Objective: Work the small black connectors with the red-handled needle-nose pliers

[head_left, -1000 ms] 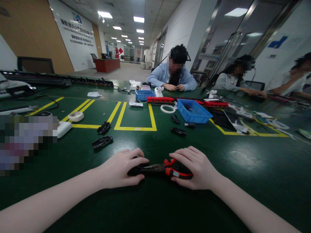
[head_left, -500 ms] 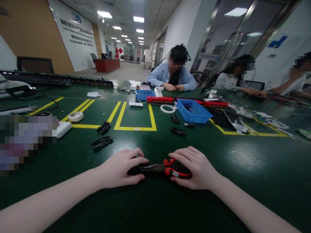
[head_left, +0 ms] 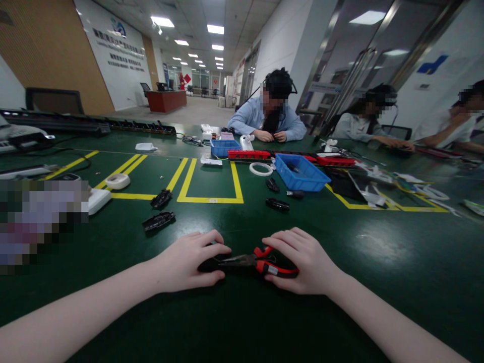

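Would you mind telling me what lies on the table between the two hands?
In the head view, red-handled pliers lie between the left hand and right hand, both resting on them, on the green table.

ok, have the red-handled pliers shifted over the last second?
No. The pliers lie in the same spot below the yellow floor-tape box, between left hand and right hand.

Green table (yellow-taped) bears pliers, blue bin.
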### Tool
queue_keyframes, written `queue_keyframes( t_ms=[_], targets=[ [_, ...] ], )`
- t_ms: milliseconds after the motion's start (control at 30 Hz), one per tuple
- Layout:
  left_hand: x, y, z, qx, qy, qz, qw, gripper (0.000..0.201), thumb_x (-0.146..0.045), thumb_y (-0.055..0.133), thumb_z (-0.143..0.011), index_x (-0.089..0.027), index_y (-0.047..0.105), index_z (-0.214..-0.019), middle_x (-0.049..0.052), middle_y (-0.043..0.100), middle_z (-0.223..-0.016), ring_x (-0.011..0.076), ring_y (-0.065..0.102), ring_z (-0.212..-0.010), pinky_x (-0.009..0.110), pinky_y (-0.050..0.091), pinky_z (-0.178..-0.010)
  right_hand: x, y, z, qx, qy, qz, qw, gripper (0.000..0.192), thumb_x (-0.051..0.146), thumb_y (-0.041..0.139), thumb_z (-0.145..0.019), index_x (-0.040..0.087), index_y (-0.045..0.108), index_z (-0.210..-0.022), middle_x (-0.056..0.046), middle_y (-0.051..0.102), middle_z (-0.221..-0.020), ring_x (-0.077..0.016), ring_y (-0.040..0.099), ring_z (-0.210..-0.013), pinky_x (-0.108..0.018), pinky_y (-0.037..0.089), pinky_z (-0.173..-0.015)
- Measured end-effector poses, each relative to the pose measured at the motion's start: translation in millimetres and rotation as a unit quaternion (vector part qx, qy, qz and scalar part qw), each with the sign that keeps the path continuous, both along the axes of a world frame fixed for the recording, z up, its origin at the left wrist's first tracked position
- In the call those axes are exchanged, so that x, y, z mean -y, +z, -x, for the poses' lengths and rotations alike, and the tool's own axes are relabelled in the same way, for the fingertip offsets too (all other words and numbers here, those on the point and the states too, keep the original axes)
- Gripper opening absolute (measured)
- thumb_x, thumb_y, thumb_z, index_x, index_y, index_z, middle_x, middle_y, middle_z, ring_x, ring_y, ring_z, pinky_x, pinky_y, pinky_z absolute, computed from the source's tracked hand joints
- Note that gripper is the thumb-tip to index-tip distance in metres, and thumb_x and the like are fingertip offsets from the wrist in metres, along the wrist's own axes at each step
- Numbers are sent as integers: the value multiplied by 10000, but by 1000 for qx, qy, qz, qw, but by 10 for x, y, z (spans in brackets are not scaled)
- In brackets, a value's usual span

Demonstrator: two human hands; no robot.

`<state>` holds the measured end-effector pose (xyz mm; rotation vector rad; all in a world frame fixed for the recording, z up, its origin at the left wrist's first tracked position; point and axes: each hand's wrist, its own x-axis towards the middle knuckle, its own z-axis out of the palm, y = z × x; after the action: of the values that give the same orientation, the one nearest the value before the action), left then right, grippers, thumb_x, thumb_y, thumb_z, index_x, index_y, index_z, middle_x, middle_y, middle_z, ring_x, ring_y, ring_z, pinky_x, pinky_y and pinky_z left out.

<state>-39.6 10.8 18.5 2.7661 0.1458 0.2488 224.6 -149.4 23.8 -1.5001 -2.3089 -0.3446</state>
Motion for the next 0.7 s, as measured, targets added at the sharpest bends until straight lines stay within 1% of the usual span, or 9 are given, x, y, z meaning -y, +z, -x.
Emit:
queue_keyframes(
  t_ms=[167, 267, 500, 700],
  targets=[
    [4, 24, 2, -14, 0, 7, 1000, 387, -370, 580, -933, -239, 566, -1297, 75, 590, -1238, 218, 647, -940, 368, 529, -828, -7, 16, -10, 0, 6, -1, 1000, 526, 485, 700, -794, 140, 628, -1185, -127, 713, -1025, -231, 668, -873, -369, 514, -745],
    [2, 22, 2, -9, -2, 3, 1000, 387, -379, 579, -932, -235, 572, -1292, 81, 594, -1230, 217, 646, -926, 367, 529, -830, -9, 20, -16, 4, 7, -6, 1000, 523, 483, 700, -793, 147, 630, -1188, -123, 713, -1022, -233, 670, -881, -372, 516, -747],
    [-3, 8, 0, 8, -5, 6, 1000, 403, -372, 575, -934, -237, 560, -1313, 82, 599, -1216, 226, 642, -970, 359, 533, -836, -2, 20, -9, 5, 9, -19, 1000, 509, 479, 695, -800, 138, 629, -1172, -125, 716, -1008, -232, 673, -869, -370, 518, -730],
    [0, 23, 5, 4, -4, 7, 1000, 393, -367, 568, -946, -239, 560, -1318, 81, 594, -1229, 226, 640, -982, 358, 532, -837, -11, 13, 6, 6, 8, -18, 1000, 510, 465, 704, -795, 137, 617, -1177, -128, 716, -1018, -237, 675, -870, -375, 519, -732]
  ],
)
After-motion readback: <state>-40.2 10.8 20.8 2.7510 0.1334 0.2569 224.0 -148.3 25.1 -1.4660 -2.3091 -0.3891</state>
